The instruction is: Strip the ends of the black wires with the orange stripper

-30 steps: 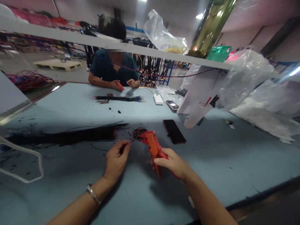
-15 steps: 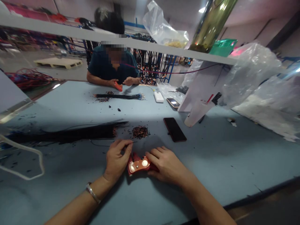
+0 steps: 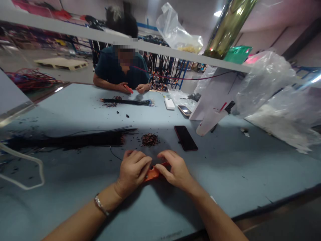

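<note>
An orange wire stripper [image 3: 153,173] lies low over the blue table [image 3: 75,110], gripped between both hands. My left hand [image 3: 132,170] curls its fingers over the tool's left end, and a thin black wire [image 3: 114,154] runs from under it toward the bundle. My right hand [image 3: 174,169] closes over the tool's right part. A long bundle of black wires [image 3: 67,140] lies to the left. A small heap of stripped insulation bits [image 3: 149,139] sits just beyond my hands.
A black phone [image 3: 186,138] lies right of the heap. Across the table a person works on another wire bundle [image 3: 127,102] with a red tool [image 3: 129,88]. Two more phones [image 3: 169,104] lie near crumpled plastic bags [image 3: 265,80]. A white cable [image 3: 22,160] loops at the left.
My right hand brought the orange stripper down from an upright hold to lie flat near the table. My left hand moved right and closed onto the tool.
</note>
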`<state>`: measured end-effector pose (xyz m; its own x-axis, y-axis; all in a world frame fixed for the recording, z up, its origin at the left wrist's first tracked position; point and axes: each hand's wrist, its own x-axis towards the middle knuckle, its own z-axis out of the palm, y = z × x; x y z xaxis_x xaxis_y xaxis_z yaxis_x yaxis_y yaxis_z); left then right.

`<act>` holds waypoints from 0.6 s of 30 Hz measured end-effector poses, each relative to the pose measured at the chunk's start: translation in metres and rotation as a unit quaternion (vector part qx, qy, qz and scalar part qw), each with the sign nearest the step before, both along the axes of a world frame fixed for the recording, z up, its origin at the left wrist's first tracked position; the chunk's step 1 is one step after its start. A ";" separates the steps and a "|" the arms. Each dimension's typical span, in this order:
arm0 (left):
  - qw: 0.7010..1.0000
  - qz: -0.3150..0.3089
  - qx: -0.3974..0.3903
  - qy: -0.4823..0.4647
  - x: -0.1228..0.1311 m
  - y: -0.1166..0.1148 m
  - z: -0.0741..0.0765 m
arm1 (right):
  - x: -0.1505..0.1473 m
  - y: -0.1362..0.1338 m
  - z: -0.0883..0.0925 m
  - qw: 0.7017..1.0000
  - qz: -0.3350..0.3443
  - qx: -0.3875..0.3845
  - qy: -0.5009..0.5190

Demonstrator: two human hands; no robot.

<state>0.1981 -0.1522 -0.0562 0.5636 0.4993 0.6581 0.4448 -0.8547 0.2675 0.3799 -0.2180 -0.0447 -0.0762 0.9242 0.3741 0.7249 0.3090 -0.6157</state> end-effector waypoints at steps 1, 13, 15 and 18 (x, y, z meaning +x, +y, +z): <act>1.000 -0.008 0.009 0.006 0.000 -0.001 0.000 | -0.003 0.001 -0.002 1.000 0.001 0.008 0.000; 0.998 -0.025 -0.050 -0.033 -0.001 0.002 0.001 | 0.007 0.005 -0.003 0.997 0.046 -0.007 0.063; 0.995 -0.016 -0.078 -0.051 -0.002 0.004 0.000 | 0.013 0.006 -0.001 0.993 0.055 -0.035 0.098; 0.995 -0.023 -0.083 -0.053 -0.003 0.007 -0.001 | 0.020 0.007 0.001 0.982 0.060 -0.079 0.162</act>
